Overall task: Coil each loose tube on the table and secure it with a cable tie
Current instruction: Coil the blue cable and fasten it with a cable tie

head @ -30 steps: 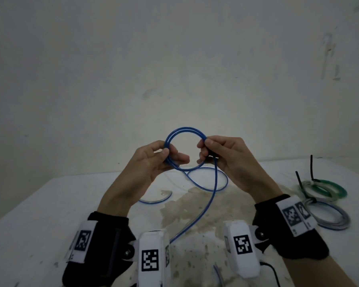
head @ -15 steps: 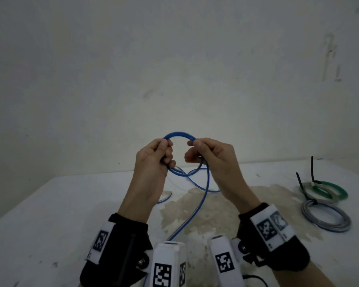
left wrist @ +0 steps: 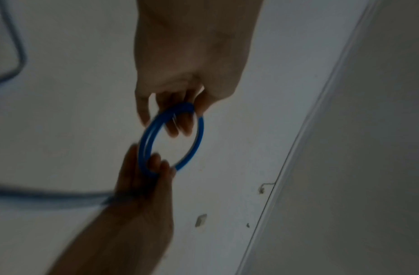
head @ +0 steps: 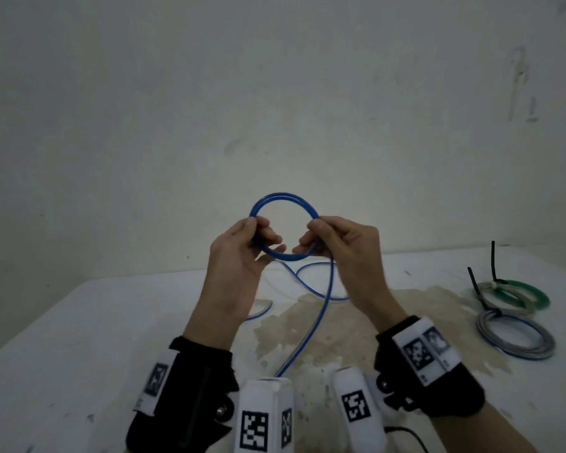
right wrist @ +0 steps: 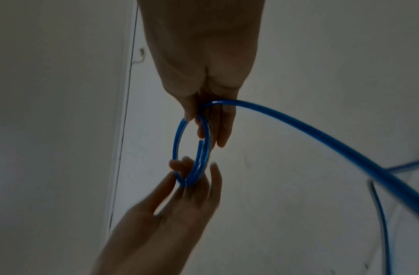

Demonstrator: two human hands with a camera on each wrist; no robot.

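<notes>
I hold a blue tube [head: 285, 197] wound into a small round coil in the air above the white table [head: 79, 322]. My left hand [head: 252, 237] pinches the coil's left side between thumb and fingers. My right hand [head: 321, 237] pinches its right side. The coil shows about two turns in the left wrist view [left wrist: 198, 134] and the right wrist view [right wrist: 179, 145]. The tube's loose tail [head: 317, 322] drops from my right hand to the table and loops away behind my hands [right wrist: 321, 134]. No cable tie is on this coil.
At the table's right lie a green and white coil [head: 523, 294] and a grey coil [head: 517, 338], each bound with a black cable tie [head: 492, 259]. A brownish stain [head: 307, 328] marks the table's middle. A pale wall stands behind.
The hands drew together and then apart again. The coil is wider than half a second ago and another stretch of tube has been wound onto it.
</notes>
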